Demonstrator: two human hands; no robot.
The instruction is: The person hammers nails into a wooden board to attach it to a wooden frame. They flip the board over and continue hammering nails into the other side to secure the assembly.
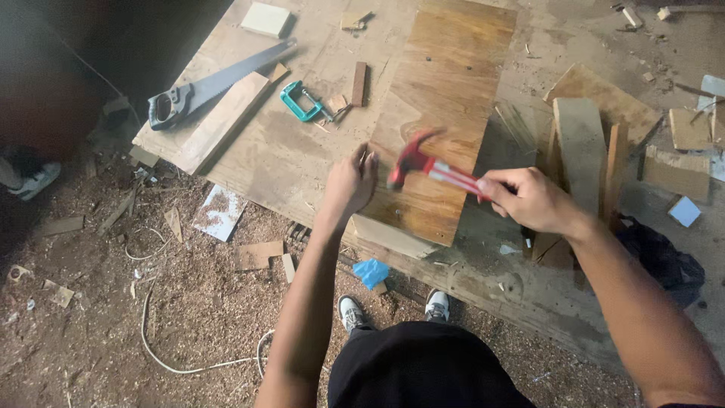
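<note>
My right hand point(527, 198) grips the handle of a red claw hammer point(427, 162), whose blurred head hangs just above the near end of a brown plywood board point(445, 83). My left hand point(351, 181) rests at the board's near left edge, fingers pinched together as if holding something small; I cannot tell what. The board lies lengthwise on a low wooden work surface point(287, 151).
A hand saw point(204, 87), a teal C-clamp point(300, 100), a wooden plank point(223, 121) and small blocks lie on the surface to the left. Offcuts point(585, 143) are stacked at right. Sawdust, scraps and a white cord point(174, 363) cover the floor. Another person's shoe point(34, 180) shows at far left.
</note>
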